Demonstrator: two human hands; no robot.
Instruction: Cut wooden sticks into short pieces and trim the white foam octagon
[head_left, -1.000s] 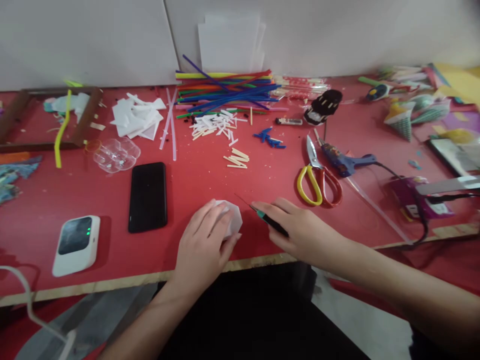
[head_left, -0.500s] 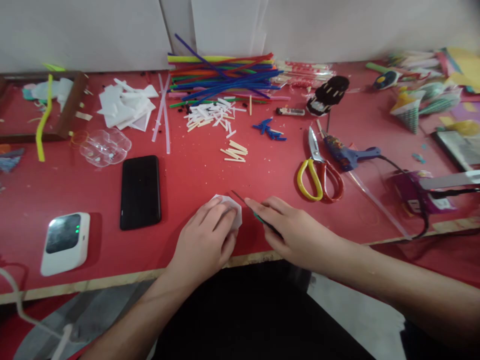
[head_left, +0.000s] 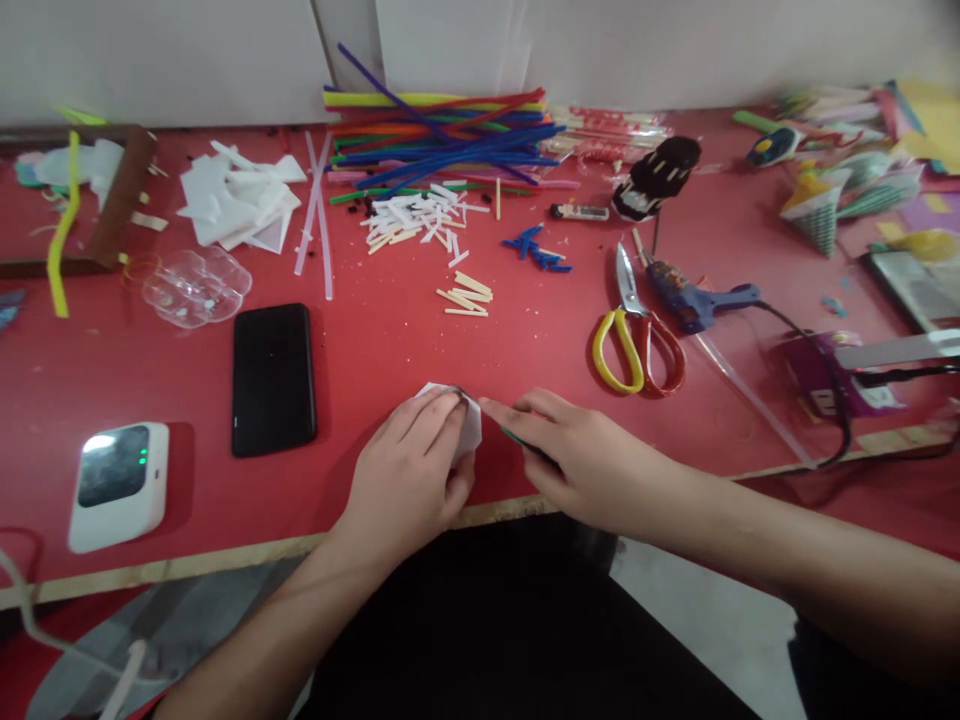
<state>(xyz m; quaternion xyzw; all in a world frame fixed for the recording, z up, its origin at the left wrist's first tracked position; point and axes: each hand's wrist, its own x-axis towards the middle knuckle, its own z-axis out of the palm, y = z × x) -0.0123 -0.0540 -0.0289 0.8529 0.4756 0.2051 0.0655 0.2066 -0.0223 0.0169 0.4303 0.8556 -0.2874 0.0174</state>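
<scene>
Near the front edge of the red table, my left hand (head_left: 409, 460) presses on a small white piece (head_left: 470, 430) that looks like paper or card, its fingers closed over most of it. My right hand (head_left: 574, 445) grips a craft knife (head_left: 517, 440) with a dark, partly green handle. The knife's thin blade points left and its tip reaches the upper edge of the white piece, by my left fingertips. Most of the handle is hidden in my right palm.
Scissors (head_left: 630, 345) and a glue gun (head_left: 694, 295) lie to the right. A black phone (head_left: 272, 380) and a white device (head_left: 120, 485) are on the left. Short sticks (head_left: 465, 295), white strips (head_left: 416, 215) and coloured pipe cleaners (head_left: 450, 140) lie farther back.
The knife blade has moved left, from the bare table onto the white piece's upper edge. My right hand has shifted slightly left; my left hand stays on the piece. The view has shifted a little.
</scene>
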